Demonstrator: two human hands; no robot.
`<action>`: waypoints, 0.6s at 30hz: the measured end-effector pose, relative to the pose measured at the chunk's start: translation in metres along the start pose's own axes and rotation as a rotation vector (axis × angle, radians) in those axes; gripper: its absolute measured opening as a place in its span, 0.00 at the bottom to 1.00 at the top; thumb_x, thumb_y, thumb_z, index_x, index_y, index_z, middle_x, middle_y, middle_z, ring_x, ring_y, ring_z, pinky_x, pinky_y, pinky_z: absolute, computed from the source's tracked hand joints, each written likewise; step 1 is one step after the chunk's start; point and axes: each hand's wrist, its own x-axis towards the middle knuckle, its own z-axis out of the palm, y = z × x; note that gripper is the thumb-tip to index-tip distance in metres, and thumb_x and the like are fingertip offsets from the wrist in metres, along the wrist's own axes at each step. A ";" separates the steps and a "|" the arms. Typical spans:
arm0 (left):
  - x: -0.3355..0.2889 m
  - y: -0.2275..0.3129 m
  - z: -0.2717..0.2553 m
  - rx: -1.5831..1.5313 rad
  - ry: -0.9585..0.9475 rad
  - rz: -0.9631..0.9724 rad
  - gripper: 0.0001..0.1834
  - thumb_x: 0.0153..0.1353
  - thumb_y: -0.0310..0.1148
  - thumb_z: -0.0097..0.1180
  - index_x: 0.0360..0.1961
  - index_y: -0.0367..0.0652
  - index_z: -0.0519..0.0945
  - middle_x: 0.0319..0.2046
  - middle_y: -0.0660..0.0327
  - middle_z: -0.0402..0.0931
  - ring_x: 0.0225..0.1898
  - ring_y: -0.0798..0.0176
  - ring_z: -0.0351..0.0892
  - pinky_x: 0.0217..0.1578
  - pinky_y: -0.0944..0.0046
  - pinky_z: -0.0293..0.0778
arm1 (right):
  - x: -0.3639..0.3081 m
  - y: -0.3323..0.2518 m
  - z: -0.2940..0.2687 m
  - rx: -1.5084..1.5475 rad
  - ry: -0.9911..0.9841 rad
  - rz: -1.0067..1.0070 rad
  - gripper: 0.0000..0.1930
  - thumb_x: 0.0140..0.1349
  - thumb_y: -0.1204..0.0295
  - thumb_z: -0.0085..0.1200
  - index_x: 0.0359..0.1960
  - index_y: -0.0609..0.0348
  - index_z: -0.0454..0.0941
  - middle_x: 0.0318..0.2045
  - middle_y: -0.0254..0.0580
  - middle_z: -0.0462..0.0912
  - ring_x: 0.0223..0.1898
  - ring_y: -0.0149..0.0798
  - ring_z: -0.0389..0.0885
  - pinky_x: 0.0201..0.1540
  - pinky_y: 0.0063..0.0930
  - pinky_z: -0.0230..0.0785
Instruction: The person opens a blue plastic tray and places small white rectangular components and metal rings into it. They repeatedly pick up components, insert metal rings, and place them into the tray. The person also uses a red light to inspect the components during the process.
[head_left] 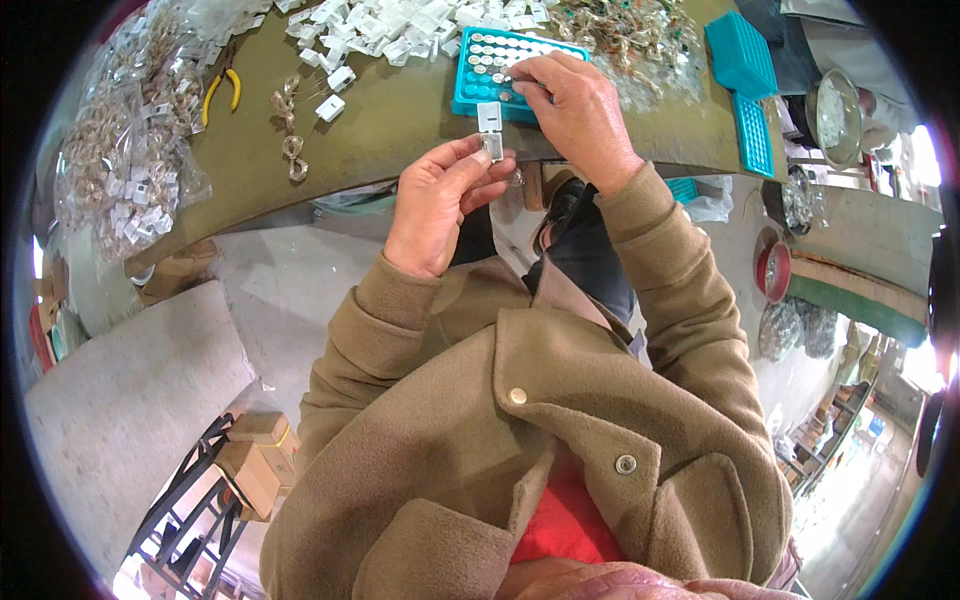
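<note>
My left hand [432, 200] pinches a small white plastic battery case [491, 132], its lid standing up and its lower box uppermost to view between thumb and fingers. Just behind it on the table's front part lies a turquoise tray [463, 100] with rows of round silver button cells [487, 50]. Over the tray's front rows, my right hand [578, 108] reaches down with thumb and index finger drawn together. The fingertips touch the cells' area; what sits between them is too small to tell. Some round slots near those fingers show only turquoise.
White plastic cases [385, 28] are heaped behind the tray, beside tangled clear wired strings [640, 45]. Yellow-handled pliers [222, 92] and a wire string with white cases [292, 140] lie left. Bagged strings [130, 165] cover the left end; stacked turquoise trays [742, 55] stand right.
</note>
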 end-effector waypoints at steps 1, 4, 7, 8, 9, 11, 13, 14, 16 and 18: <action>0.000 0.000 0.000 0.003 0.002 0.008 0.15 0.68 0.30 0.52 0.53 0.33 0.74 0.46 0.54 0.81 0.45 0.67 0.82 0.42 0.71 0.80 | 0.001 0.000 0.000 -0.009 -0.005 -0.019 0.06 0.58 0.72 0.57 0.36 0.56 0.80 0.30 0.43 0.80 0.35 0.51 0.79 0.38 0.42 0.72; 0.000 0.002 -0.002 -0.006 0.000 0.015 0.16 0.68 0.30 0.52 0.53 0.33 0.74 0.47 0.54 0.81 0.45 0.67 0.82 0.42 0.71 0.80 | 0.004 0.002 -0.001 -0.039 -0.038 -0.042 0.04 0.58 0.72 0.57 0.34 0.56 0.78 0.30 0.44 0.80 0.34 0.51 0.79 0.37 0.42 0.71; 0.000 0.003 -0.001 -0.010 0.006 0.002 0.16 0.68 0.30 0.52 0.54 0.33 0.73 0.47 0.54 0.81 0.45 0.67 0.82 0.42 0.71 0.79 | 0.008 0.001 -0.003 -0.076 -0.071 -0.046 0.04 0.57 0.72 0.57 0.32 0.57 0.77 0.29 0.44 0.79 0.34 0.51 0.79 0.36 0.42 0.71; -0.001 0.003 -0.001 -0.018 0.007 0.004 0.16 0.68 0.29 0.52 0.55 0.32 0.73 0.47 0.53 0.80 0.46 0.66 0.82 0.42 0.71 0.80 | 0.009 0.000 -0.003 -0.087 -0.074 -0.042 0.05 0.56 0.72 0.57 0.31 0.56 0.76 0.29 0.43 0.79 0.33 0.51 0.79 0.36 0.42 0.70; -0.001 0.004 0.000 -0.026 0.011 0.004 0.16 0.68 0.28 0.51 0.55 0.31 0.72 0.48 0.51 0.80 0.46 0.65 0.82 0.43 0.71 0.81 | 0.010 -0.001 -0.004 -0.099 -0.077 -0.038 0.05 0.55 0.71 0.58 0.31 0.56 0.76 0.29 0.43 0.79 0.33 0.50 0.79 0.36 0.42 0.70; -0.001 0.004 0.000 -0.033 0.017 0.011 0.17 0.68 0.26 0.51 0.56 0.30 0.72 0.49 0.51 0.80 0.47 0.65 0.83 0.42 0.71 0.82 | 0.008 -0.006 -0.009 -0.047 -0.060 -0.002 0.06 0.55 0.70 0.59 0.32 0.56 0.76 0.28 0.42 0.80 0.32 0.49 0.79 0.36 0.41 0.71; -0.001 0.005 0.001 -0.035 0.032 0.016 0.18 0.68 0.26 0.51 0.57 0.30 0.71 0.49 0.51 0.80 0.47 0.65 0.83 0.42 0.71 0.82 | 0.003 -0.014 -0.014 0.022 -0.058 0.045 0.07 0.55 0.70 0.60 0.32 0.57 0.77 0.27 0.41 0.80 0.31 0.47 0.80 0.35 0.39 0.72; 0.000 0.005 0.002 -0.038 0.015 0.033 0.18 0.68 0.26 0.51 0.57 0.30 0.71 0.48 0.52 0.80 0.46 0.65 0.83 0.42 0.71 0.82 | -0.001 -0.019 -0.017 0.066 -0.064 0.075 0.08 0.55 0.69 0.61 0.33 0.57 0.77 0.27 0.40 0.80 0.31 0.46 0.81 0.34 0.37 0.72; 0.000 0.005 0.003 -0.052 0.015 0.045 0.18 0.68 0.26 0.52 0.57 0.30 0.72 0.48 0.53 0.80 0.45 0.66 0.83 0.43 0.72 0.82 | -0.010 -0.031 -0.022 0.151 -0.097 0.123 0.08 0.55 0.70 0.62 0.33 0.57 0.76 0.26 0.40 0.81 0.29 0.45 0.81 0.33 0.35 0.73; -0.001 0.005 0.005 -0.024 0.023 0.062 0.18 0.67 0.27 0.53 0.56 0.30 0.72 0.46 0.56 0.80 0.44 0.66 0.82 0.42 0.72 0.81 | -0.017 -0.040 -0.026 0.228 -0.140 0.152 0.09 0.55 0.70 0.62 0.34 0.58 0.76 0.25 0.40 0.81 0.28 0.45 0.81 0.31 0.33 0.73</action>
